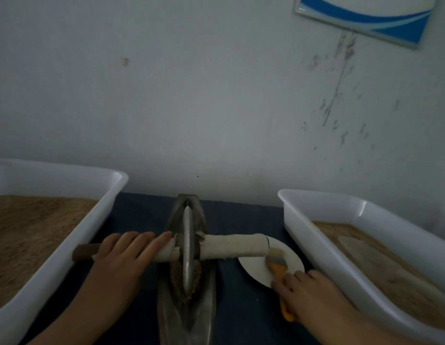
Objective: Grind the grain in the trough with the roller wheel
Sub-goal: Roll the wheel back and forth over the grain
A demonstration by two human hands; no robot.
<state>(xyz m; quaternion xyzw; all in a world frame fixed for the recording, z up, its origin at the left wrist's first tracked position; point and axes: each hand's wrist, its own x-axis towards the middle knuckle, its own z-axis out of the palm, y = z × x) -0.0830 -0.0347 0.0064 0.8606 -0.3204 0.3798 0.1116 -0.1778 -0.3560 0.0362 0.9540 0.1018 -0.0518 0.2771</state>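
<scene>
Between two grain tubs point(54, 220), left hand point(124, 255) flat on roller wheel point(187, 247) handle, right hand point(313, 292) gripping brush point(278, 266).

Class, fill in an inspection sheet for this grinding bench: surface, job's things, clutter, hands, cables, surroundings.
Surface: dark blue tabletop.
Job's things: roller wheel upright in metal trough, brown grain beside it.
Clutter: two white tubs of brown meal; white plate; yellow brush.
Hands: left hand rests on axle; right hand holds the brush.
Cables: nothing seen.
Surroundings: scuffed white wall, blue-and-white sign.
</scene>
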